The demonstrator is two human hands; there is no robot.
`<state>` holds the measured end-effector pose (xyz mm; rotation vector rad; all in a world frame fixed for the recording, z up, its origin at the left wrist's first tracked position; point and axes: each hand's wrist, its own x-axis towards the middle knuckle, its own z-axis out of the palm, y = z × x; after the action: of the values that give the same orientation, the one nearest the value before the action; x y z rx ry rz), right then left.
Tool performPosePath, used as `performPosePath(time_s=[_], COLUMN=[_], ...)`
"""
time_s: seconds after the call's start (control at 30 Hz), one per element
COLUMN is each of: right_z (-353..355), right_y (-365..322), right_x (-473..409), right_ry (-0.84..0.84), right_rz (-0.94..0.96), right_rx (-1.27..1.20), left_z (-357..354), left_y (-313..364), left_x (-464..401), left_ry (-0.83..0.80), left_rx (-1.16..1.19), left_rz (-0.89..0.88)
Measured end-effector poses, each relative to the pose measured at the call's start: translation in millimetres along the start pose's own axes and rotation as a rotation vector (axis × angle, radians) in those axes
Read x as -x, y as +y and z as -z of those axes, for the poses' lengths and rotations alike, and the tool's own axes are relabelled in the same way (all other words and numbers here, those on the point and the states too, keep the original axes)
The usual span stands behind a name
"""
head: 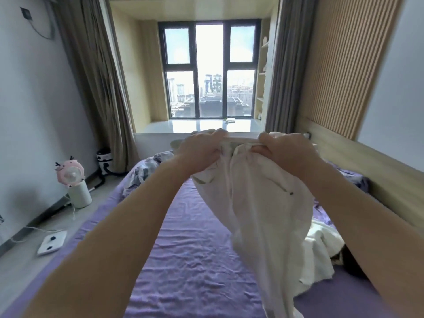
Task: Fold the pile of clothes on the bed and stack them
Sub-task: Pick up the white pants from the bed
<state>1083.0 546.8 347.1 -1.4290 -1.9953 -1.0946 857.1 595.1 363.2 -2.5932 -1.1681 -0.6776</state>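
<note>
I hold a white garment (254,203) up in the air over the bed (190,249), which has a purple sheet. My left hand (199,150) and my right hand (284,152) each grip its top edge, a band stretched taut between them. The cloth hangs down loose and crumpled, with a seam and a small dark button showing. More white clothes (321,249) lie heaped on the bed at the right, partly behind my right forearm, with a dark patterned piece (341,255) beside them.
A grey patterned quilt (146,171) is bunched at the far end of the bed. On the floor at the left stand a pink fan on a white cylinder (73,180), a white power strip (52,242) and a cord. A wooden headboard (367,161) runs along the right.
</note>
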Motion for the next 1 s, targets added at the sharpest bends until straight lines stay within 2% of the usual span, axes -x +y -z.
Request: performPosePath(time_s=[0.13, 0.3, 0.43, 0.63, 0.73, 0.9, 1.0], right_z=[22.4, 28.5, 9.2, -34.3, -65.9, -141.2, -185.1], right_y=[-3.8, -8.4, -22.0, -58.4, -85.0, -130.0, -161.3], right_x=[-29.8, -59.1, -74.5, -88.5, -78.8, -39.5, -7.5], right_ry=[0.016, 0.052, 0.094, 0.033, -0.108, -0.439, -0.439], right_rz=[0.009, -0.001, 0.057, 0.146, 0.164, 0.104, 0.217], right_rx=[0.054, 0.010, -0.068, -0.194, -0.355, -0.482, -0.366], left_z=[31.9, 58.4, 62.5, 41.9, 13.5, -69.5, -120.1], left_y=[-14.0, -30.4, -48.9, -91.8, -111.2, -156.9, -176.4], left_x=[-9.1, -14.4, -6.6, 19.5, 41.4, 83.1, 104.9], left_ry=[0.122, 0.202, 0.176, 0.097, -0.022, -0.378, -0.540], left_rx=[-0.062, -0.135, -0.194, -0.232, -0.131, 0.120, 0.218], left_rz=[-0.060, -0.095, -0.045, 0.034, 0.073, 0.186, 0.182])
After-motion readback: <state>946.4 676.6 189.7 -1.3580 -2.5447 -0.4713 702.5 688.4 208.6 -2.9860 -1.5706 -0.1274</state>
